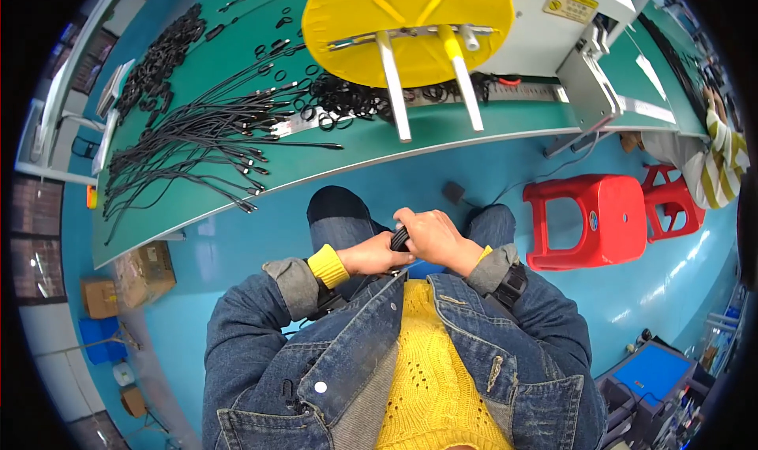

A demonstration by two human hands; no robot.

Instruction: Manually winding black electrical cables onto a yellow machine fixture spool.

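Above my lap, both hands are closed around a small coiled black cable point(400, 239). My left hand point(369, 254) grips its lower left side. My right hand point(437, 238) wraps over it from the right, fingers curled, covering much of the coil. On the green table ahead, to the left, lies a spread of loose black cables point(189, 138) with pale metal plug ends. Small black rings point(347, 95) are heaped beside them, below a round yellow disc point(407, 24) that has two white prongs pointing toward me.
The disc is fixed to a white machine point(545, 39) on the green table point(316, 162). A pile of black parts point(162, 59) lies at the far left. Red stools point(600, 221) stand on the blue floor to the right. Another person's striped sleeve point(722, 154) shows at the right edge. Cardboard boxes point(144, 275) sit lower left.
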